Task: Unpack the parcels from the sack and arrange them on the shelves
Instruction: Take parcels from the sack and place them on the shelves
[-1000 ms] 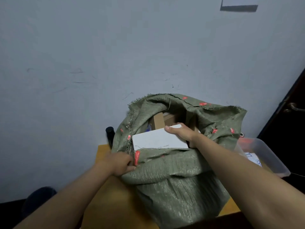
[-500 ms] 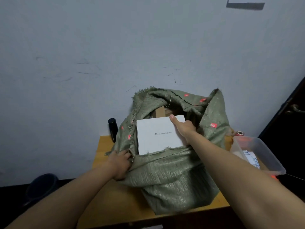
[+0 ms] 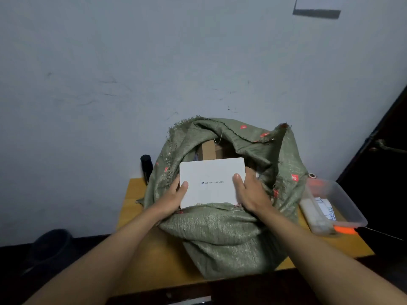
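Note:
A green woven sack (image 3: 224, 234) with small red marks stands open on a yellow wooden table (image 3: 152, 256). A flat white box (image 3: 211, 172) with a small printed logo sticks up out of the sack's mouth. My left hand (image 3: 174, 194) grips the box's left edge, thumb on its front. My right hand (image 3: 248, 192) grips the right edge, thumb on the front as well. Behind the white box, brown cardboard parcels (image 3: 209, 149) show inside the sack.
A black cylinder (image 3: 146, 166) stands on the table left of the sack, by the pale wall. A clear plastic tub (image 3: 343, 201) with papers sits at the right. A dark door with a handle (image 3: 383, 147) is far right. A dark round object (image 3: 50, 245) lies low left.
My left hand let go of the sack's rim and took the white box's left edge. The box now stands higher out of the sack, held by both hands.

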